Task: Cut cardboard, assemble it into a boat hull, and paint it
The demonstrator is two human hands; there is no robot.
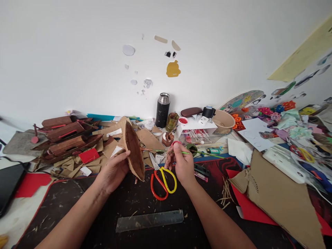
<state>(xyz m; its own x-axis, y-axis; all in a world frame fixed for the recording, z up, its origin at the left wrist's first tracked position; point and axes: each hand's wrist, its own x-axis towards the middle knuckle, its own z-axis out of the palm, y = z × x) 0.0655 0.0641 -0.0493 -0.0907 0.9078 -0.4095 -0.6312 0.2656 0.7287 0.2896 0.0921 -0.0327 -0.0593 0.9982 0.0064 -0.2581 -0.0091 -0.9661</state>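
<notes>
My left hand (116,169) holds up a cardboard boat hull (135,152), tilted on its side, its inside coloured brown. Between the fingers of my right hand (183,164) is a long thin green paintbrush (207,154); its far end reaches the hull's edge, though contact is hard to tell. Behind my right hand stands an open jar of brown paint (168,138). Scissors (162,181) with one red and one yellow handle lie on the dark mat between my hands. Closer to me lies a clear ruler (149,220).
Several brown cardboard boats (70,138) and cardboard scraps pile up at left. A black thermos (163,110), a murky green jar (172,121) and a beige bowl (223,121) stand along the wall. At right lie a cardboard sheet (282,197) and a white power strip (284,164).
</notes>
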